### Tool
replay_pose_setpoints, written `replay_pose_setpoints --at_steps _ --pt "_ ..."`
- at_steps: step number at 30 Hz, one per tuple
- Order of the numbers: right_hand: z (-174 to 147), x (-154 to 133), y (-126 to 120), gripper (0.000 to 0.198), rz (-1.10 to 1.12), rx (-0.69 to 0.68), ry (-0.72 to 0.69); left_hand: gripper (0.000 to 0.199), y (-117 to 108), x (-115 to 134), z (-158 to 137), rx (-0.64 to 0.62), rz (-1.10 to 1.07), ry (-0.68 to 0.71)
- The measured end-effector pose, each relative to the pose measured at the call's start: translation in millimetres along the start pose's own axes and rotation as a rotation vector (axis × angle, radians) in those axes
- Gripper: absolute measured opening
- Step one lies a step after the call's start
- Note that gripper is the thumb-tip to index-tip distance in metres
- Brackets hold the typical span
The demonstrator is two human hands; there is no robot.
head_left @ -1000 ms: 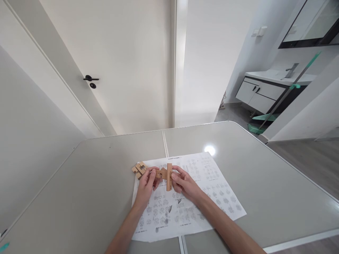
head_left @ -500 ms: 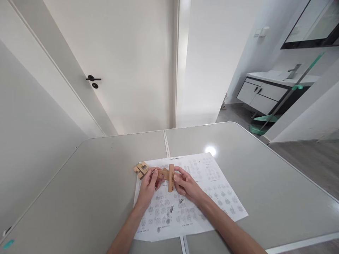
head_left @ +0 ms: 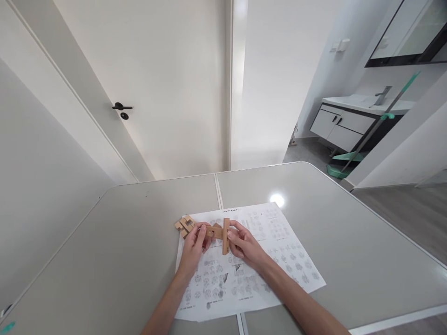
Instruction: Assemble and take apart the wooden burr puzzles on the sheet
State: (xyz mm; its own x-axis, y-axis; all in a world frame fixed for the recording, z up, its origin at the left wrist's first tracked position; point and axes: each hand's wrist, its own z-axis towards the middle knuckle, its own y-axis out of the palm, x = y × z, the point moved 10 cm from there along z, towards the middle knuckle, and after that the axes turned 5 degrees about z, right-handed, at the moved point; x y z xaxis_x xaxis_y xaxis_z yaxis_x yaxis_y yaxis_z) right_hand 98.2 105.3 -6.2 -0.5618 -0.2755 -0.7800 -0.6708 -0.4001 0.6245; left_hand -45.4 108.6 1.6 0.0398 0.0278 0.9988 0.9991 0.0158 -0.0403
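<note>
My left hand (head_left: 195, 244) pinches the left end of a flat wooden puzzle piece (head_left: 215, 231) that lies sideways. In my right hand (head_left: 244, 242) an upright wooden puzzle bar (head_left: 226, 236) is gripped between thumb and fingers. The two pieces meet and cross above the sheet; whether they interlock cannot be made out. Another bit of wood shows behind the joint, partly hidden. Just beyond my left hand several notched wooden pieces (head_left: 185, 225) lie close together at the corner of a printed paper sheet (head_left: 251, 293).
The sheet, with rows of small diagrams, lies on a grey table (head_left: 132, 260) with a seam down its middle. Behind the table stands a white door (head_left: 174, 93) with a black handle (head_left: 122, 107). To the right are a sink cabinet (head_left: 342, 123) and a green dustpan (head_left: 338, 171).
The view has shifted slightly. Both hands keep their holds, and the flat piece shows a little more of its face and notch.
</note>
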Motion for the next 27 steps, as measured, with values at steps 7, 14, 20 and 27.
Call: replay_pose_setpoints --at_steps 7,14,20,27 --pt "1.2 5.4 -4.7 0.040 0.019 0.008 -0.007 0.046 1.0 0.1 -0.5 -0.015 0.009 0.018" --pt "1.4 5.3 -6.4 0.035 0.018 0.006 -0.024 0.046 -0.6 1.6 -0.9 -0.017 0.025 0.020" --pt "2.7 7.1 -11.7 0.035 0.066 0.035 -0.014 0.046 -0.6 0.8 -1.5 -0.006 0.017 0.003" --pt "3.1 20.7 -23.0 0.038 0.229 0.066 0.085 0.041 1.5 3.9 -4.2 -0.065 0.044 0.000"
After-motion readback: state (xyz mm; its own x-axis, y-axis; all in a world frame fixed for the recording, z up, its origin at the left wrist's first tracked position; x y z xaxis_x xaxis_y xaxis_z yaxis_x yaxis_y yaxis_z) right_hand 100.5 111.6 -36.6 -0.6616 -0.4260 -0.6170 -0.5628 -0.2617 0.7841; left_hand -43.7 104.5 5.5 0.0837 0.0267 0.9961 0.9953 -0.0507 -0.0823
